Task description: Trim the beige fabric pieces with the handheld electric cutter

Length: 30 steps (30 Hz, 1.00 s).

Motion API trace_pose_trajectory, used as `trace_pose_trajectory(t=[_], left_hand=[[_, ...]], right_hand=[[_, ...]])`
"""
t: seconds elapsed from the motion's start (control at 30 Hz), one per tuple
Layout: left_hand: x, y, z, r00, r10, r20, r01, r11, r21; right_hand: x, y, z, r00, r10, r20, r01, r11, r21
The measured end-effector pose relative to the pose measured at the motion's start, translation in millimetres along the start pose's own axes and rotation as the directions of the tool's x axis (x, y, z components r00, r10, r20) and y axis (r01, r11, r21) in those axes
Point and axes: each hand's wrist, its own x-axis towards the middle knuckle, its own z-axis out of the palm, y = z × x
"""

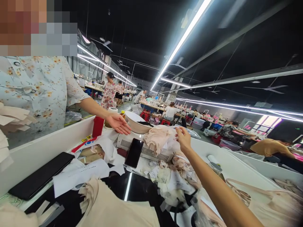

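My right hand (183,138) reaches out from the lower right, its fingers curled together at the right edge of a clear plastic bag (174,144). Whatever lies between the fingertips is too small to make out. Just left of it, a bundle of pale beige fabric pieces (155,138) rests on a white slotted box (123,142). A black smartphone (134,153) leans against the front of that box. Nearest to me, stacked beige fabric (113,205) covers part of a glossy black surface (139,189). My left hand is out of view.
A co-worker's open hand (119,123) extends from the left beside a white bowl (134,121). A long black case (42,175) lies by the white side wall (47,148). Paper sheets (80,175) and fabric scraps (165,173) are scattered about. Beige straps (239,189) sit at right.
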Motion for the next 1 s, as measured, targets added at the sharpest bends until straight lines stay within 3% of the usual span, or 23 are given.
trace_pose_trajectory(t=[0.07,0.13,0.37,0.63,0.87,1.0], left_hand=[[21.8,17.3,-8.0,0.981,-0.151,0.124,0.153,0.988,-0.007],[31.4,19.1,-13.9,0.947,-0.250,0.200,0.261,0.965,-0.030],[47.2,6.1,-8.6,0.878,-0.388,0.281,0.444,0.880,-0.171],[47.9,1.7,-2.0,0.888,-0.369,0.273,0.446,0.834,-0.325],[45.3,-9.9,2.8,0.874,-0.361,0.326,0.455,0.842,-0.289],[40.6,-9.5,8.8,0.900,-0.291,0.324,0.386,0.877,-0.285]], right_hand=[[1.7,-4.2,0.4,1.000,0.018,-0.013,-0.017,0.997,0.078],[3.9,-8.6,0.6,0.999,0.037,-0.020,-0.034,0.988,0.153],[9.9,-17.9,2.8,0.994,0.102,-0.039,-0.082,0.930,0.358],[18.7,-38.4,7.4,0.993,0.103,-0.049,-0.063,0.852,0.519],[25.1,-71.9,-2.4,0.991,0.111,-0.078,-0.042,0.796,0.604],[20.1,-92.1,-11.0,0.991,0.113,-0.069,-0.043,0.768,0.639]])
